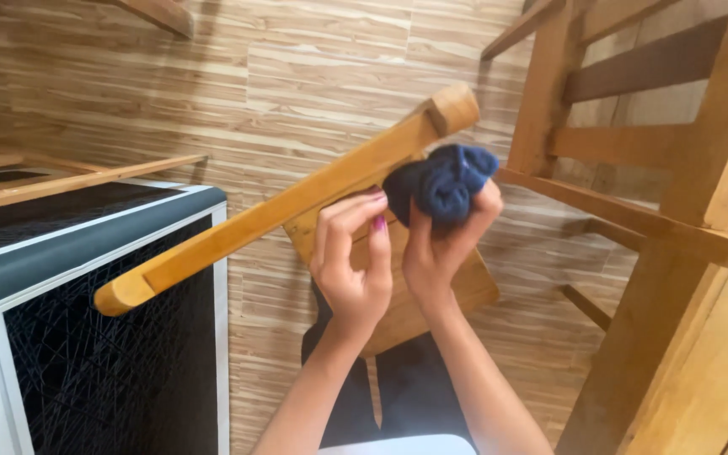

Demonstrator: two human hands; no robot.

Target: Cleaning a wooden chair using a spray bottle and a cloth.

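Home room or small furniture workshop, hard to tell which. Wood-grain plank floor throughout. Unfinished wooden chair frame at right, loose wooden slats at left, a white-framed cabinet with dark mesh front beside them.

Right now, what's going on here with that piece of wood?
A person holds a wooden furniture piece up over a wood-grain floor. The left hand grips it from below, while the right hand presses a bunched dark blue cloth against its upper end. A wooden chair frame stands on the right.
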